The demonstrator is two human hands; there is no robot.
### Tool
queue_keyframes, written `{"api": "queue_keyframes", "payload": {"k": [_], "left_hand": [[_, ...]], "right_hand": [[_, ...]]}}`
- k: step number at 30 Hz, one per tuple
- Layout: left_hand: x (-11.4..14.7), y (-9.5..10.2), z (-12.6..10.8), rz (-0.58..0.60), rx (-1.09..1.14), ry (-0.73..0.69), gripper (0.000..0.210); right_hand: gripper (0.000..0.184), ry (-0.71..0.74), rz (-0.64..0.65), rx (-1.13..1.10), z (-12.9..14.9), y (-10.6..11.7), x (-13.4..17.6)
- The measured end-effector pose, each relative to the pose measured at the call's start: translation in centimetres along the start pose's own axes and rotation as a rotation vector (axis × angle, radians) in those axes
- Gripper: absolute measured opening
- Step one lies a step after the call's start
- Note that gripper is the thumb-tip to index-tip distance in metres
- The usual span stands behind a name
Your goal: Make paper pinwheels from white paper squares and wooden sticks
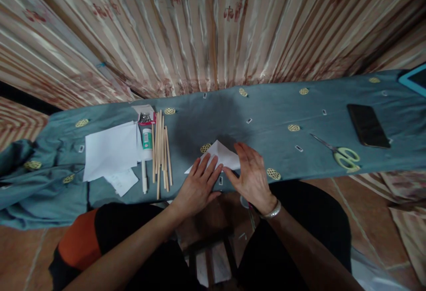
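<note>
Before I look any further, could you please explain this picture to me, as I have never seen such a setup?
Of course. There is no machine here, just a person's bare left hand and right hand. The single picture comes from a camera worn on that person's head, looking forward and down.

The left fingers lie on a folded white paper, and the right hand touches its right side, on a blue-green cloth.

To the left are white sheets, a small box, a bottle, a white pen and wooden sticks. To the right lie scissors and a dark phone. A curtain hangs behind.
</note>
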State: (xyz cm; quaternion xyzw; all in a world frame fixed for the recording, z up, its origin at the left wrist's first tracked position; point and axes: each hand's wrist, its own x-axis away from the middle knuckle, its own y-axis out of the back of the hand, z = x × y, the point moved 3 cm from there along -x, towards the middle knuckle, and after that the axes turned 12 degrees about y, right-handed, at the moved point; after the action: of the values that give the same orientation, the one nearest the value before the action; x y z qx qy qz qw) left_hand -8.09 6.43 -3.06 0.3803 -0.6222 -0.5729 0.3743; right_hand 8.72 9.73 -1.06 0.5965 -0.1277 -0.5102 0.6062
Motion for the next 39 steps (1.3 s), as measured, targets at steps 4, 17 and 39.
{"api": "queue_keyframes", "payload": {"k": [4, 17, 39], "left_hand": [[0.0, -0.1, 0.0, 0.0, -0.002, 0.002, 0.076], [-0.1, -0.4, 0.1, -0.025, -0.021, 0.011, 0.075], [2.7, 0.7, 2.9, -0.044, -0.091, -0.038, 0.073]], "right_hand": [[0.06, -0.015, 0.008, 0.014, 0.3, -0.5, 0.1], [0.049, -0.209, -0.028, 0.047, -3.9, 1.5, 4.2], [0.047, 0.329, 0.213, 0.046, 1.7, -0.3, 4.0]]}}
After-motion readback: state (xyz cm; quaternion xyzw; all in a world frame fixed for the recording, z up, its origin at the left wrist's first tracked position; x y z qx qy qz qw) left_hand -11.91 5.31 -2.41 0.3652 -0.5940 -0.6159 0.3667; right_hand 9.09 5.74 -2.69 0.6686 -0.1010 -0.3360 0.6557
